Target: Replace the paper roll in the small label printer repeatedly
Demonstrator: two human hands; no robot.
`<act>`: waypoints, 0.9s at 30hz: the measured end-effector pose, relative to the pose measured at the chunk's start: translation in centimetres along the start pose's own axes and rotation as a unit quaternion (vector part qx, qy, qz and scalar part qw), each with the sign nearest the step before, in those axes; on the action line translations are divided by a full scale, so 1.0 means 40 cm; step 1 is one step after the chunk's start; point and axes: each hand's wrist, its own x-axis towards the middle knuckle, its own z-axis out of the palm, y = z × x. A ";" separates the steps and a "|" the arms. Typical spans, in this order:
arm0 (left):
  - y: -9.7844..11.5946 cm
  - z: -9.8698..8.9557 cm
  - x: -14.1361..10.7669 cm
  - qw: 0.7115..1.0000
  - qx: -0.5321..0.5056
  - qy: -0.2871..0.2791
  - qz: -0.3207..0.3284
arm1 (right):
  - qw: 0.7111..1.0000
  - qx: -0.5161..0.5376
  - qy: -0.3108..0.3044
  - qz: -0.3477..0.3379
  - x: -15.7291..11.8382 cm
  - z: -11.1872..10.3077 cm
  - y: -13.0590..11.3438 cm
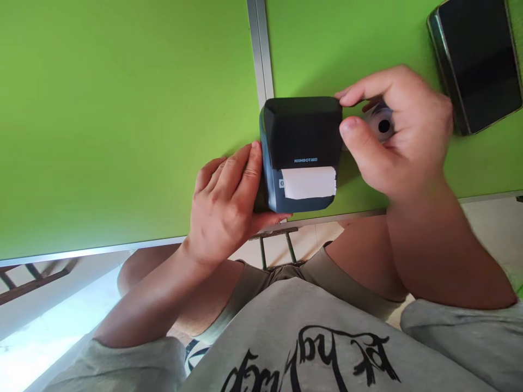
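Note:
A dark label printer [302, 133] marked NIIMBOT lies near the table's front edge, with a black lid and a blue-grey body. A white strip of label paper [310, 183] sticks out of its slot. My left hand [229, 201] grips the printer's left side, its thumb along the front edge. At the right side is my right hand [392, 130], thumb and forefinger apart, with the forefinger tip at the lid's back right corner. Partly hidden behind that hand is a white label roll [383, 126] with a dark core.
The green tabletop [122, 109] has a metal strip [260, 49] running across it. A black glossy device [480, 62], like a phone or tablet, lies at the back right. My legs and shirt are below the table's front edge.

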 end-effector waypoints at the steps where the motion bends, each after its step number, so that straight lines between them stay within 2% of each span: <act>1: -0.001 -0.002 0.000 1.000 -0.002 -0.003 -0.003 | 1.000 0.002 -0.001 -0.002 0.000 0.001 0.001; 11: -0.005 0.001 -0.001 0.999 0.017 -0.034 -0.025 | 0.998 -0.016 -0.038 -0.046 0.006 0.006 0.014; 16: -0.003 0.013 -0.005 1.000 0.017 -0.013 -0.013 | 0.998 -0.013 -0.028 -0.046 0.004 0.015 0.029; 22: -0.005 0.015 -0.008 1.000 -0.010 -0.017 -0.016 | 0.985 -0.028 -0.060 -0.160 0.007 0.007 0.021; 27: -0.004 0.014 -0.004 1.000 -0.002 -0.016 -0.027 | 0.980 -0.049 -0.064 -0.181 0.017 -0.014 0.009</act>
